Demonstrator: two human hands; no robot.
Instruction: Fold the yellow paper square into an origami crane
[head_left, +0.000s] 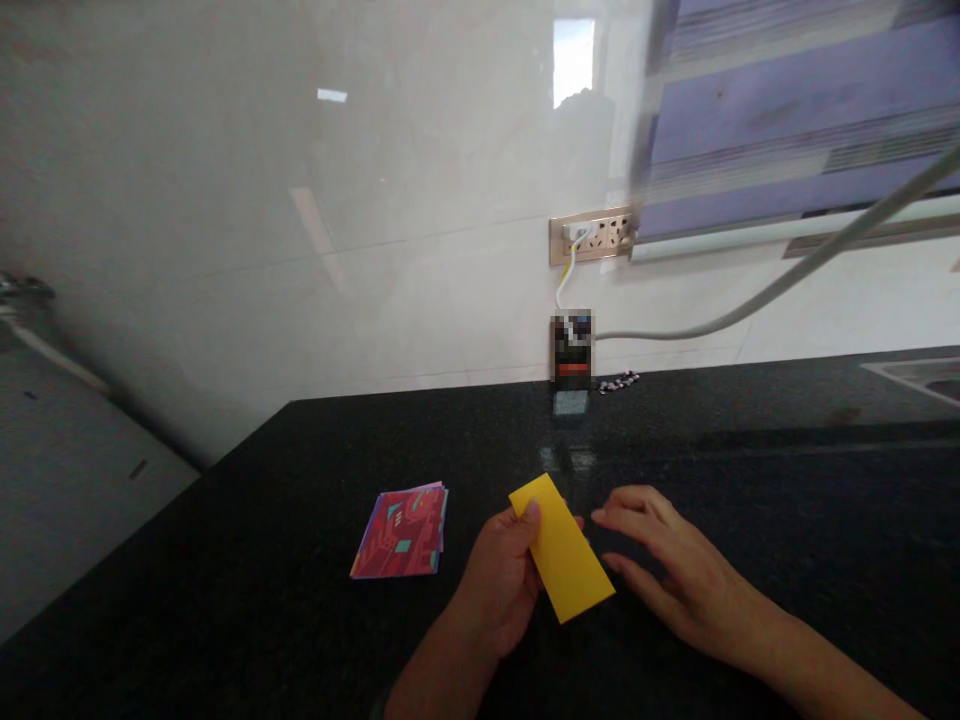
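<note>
A folded yellow paper [564, 552], a long rectangle, is pinched in my left hand [501, 580], thumb on top, just above the black stone counter [300, 620]. My right hand [667, 560] hovers to the right of the paper with fingers spread and holds nothing; its fingertips are close to the paper's right edge. To the left of my left hand lies a small stack of patterned red and purple paper sheets [401, 532], flat on the counter.
A small dark device [573, 350] leans against the white tiled wall at the counter's back, with a cable up to a wall socket strip [592, 238]. A grey hose [787, 282] runs off to the right. A sink edge [919, 375] shows at far right.
</note>
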